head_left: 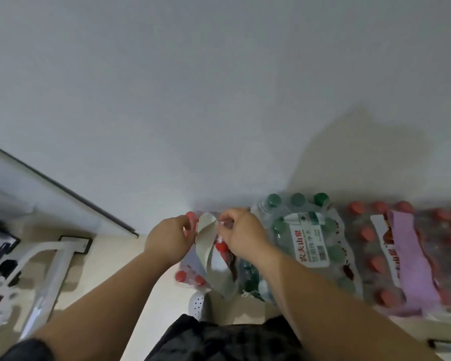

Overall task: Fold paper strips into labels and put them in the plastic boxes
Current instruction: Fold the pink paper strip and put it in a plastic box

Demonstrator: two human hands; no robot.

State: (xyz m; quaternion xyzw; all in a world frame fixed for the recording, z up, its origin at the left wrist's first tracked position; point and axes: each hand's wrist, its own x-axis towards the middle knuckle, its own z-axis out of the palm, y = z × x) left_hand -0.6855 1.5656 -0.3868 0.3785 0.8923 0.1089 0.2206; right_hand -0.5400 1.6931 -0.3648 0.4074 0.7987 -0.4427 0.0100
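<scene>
A long white paper strip (pixel 209 246) hangs bent between both hands in front of me. My left hand (pixel 171 237) pinches its upper left end. My right hand (pixel 241 234) pinches the strip's upper right part. The strip loops down and trails toward the floor, its lower end near my shoe. No plastic box is in view.
Shrink-wrapped packs of water bottles line the wall: green-capped (pixel 303 238), red-capped (pixel 391 254) with a purple band, and a red-capped pack (pixel 190 276) behind the strip. A white metal stand (pixel 50 267) lies at left. My white shoe (pixel 197 304) is on the beige floor.
</scene>
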